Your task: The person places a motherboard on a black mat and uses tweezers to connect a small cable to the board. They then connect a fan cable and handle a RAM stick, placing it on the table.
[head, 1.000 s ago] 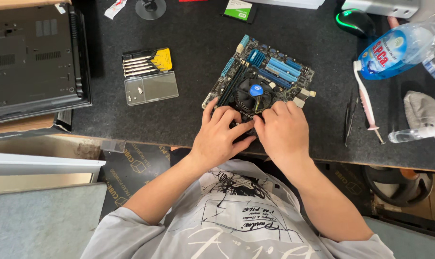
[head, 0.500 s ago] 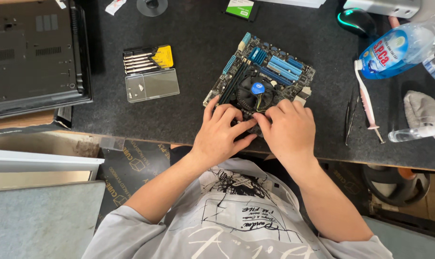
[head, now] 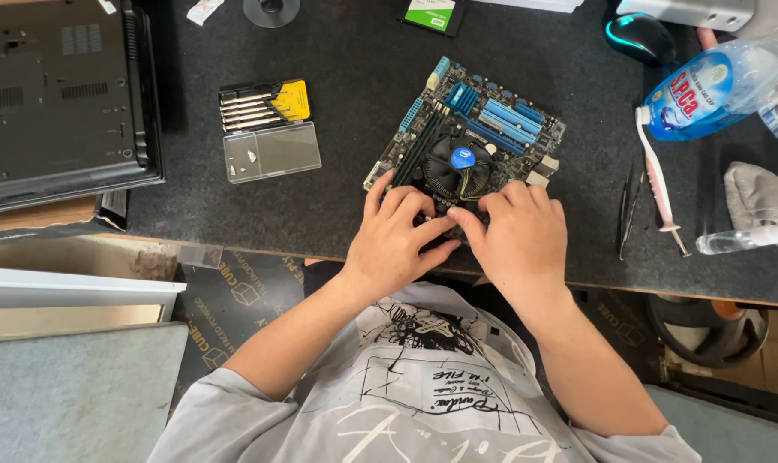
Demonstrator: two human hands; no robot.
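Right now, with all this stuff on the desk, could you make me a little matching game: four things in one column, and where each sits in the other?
Things:
1. motherboard
2. screwdriver set
3. mouse
4. laptop

Places:
A. far left of the desk
B. under both hands
C. top right, beside the blue bottle
D. between laptop and motherboard

Pairs: 1-B, 2-D, 3-C, 4-A. The left hand and right hand rest on the motherboard's near edge.

Two bare forearms reach up from the bottom of the frame. The left hand (head: pixel 397 240) and right hand (head: pixel 519 243) lie palms down at centre, fingers curled, thumbs nearly touching.
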